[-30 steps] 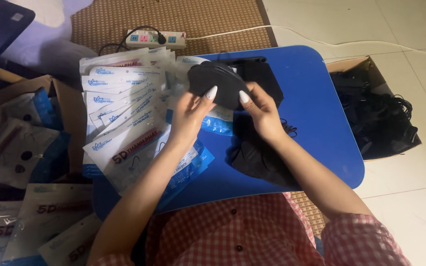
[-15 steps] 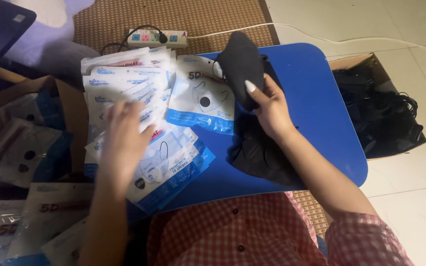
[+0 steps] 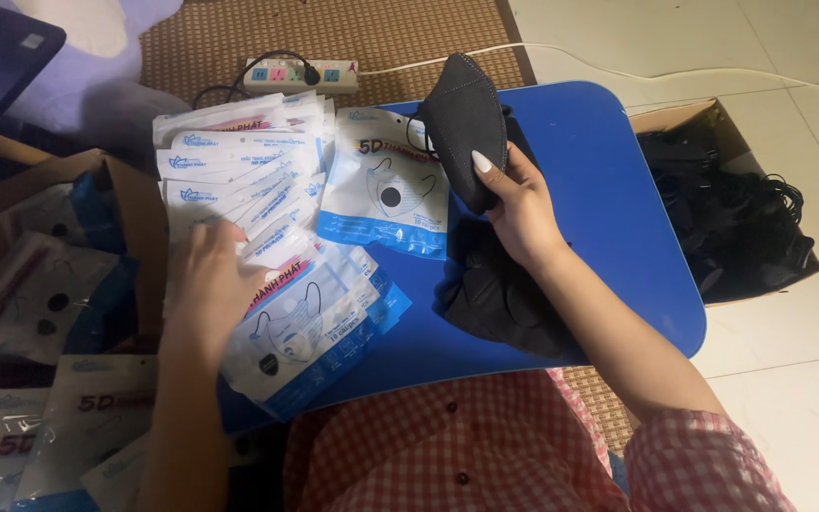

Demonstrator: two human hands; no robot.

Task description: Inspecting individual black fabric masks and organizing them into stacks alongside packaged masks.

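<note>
Head view: right hand has its grip closed on a black folded face mask, held above the blue counter; left hand lies flat, fingers loose, on white mask packets.

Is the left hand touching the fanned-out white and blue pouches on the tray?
Touching. The head view shows the left hand pressed flat on the pouches, fingers overlapping them with no gap.
</note>
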